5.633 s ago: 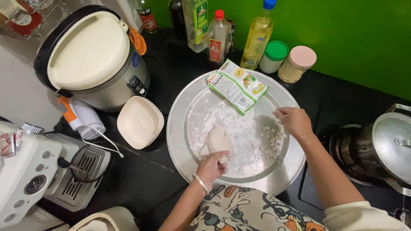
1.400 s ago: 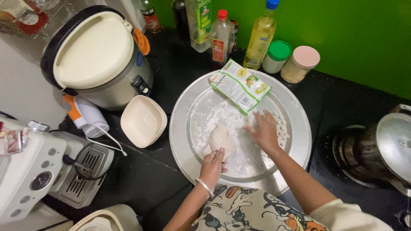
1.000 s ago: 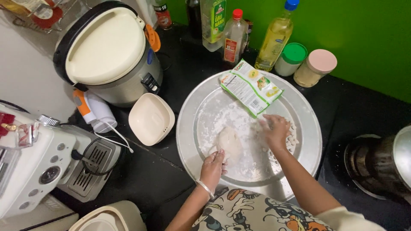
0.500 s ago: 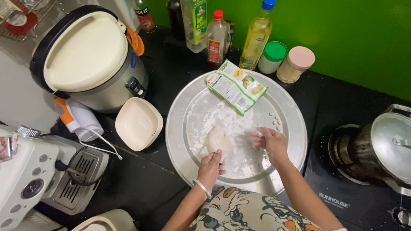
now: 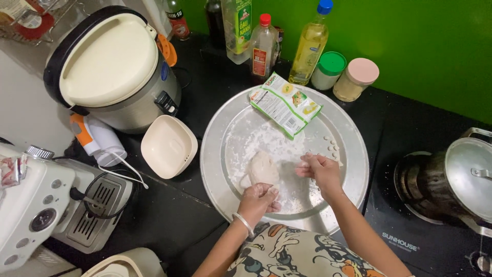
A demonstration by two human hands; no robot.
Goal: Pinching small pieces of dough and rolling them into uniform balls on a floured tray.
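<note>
A round metal tray (image 5: 353, 169) dusted with white flour lies on the dark counter. A pale lump of dough (image 5: 262, 167) rests left of its middle. My left hand (image 5: 259, 200) sits at the lump's near edge, fingers curled against it. My right hand (image 5: 319, 169) hovers just right of the dough with its fingertips pinched together; whether a bit of dough is between them I cannot tell. Several small dough balls (image 5: 332, 147) lie on the tray beyond my right hand. A green and white packet (image 5: 285, 104) lies on the tray's far rim.
A rice cooker (image 5: 110, 66) and a cream bowl (image 5: 168, 146) stand left of the tray. Bottles (image 5: 308, 45) and two jars (image 5: 355, 78) line the green wall. A lidded pot (image 5: 464, 179) sits on a stove at right; appliances (image 5: 56, 205) crowd the near left.
My right hand came back from the tray's far right to the dough, pressed on it, then drew a little right with fingers pinched. My left hand stayed at the dough's near edge.
</note>
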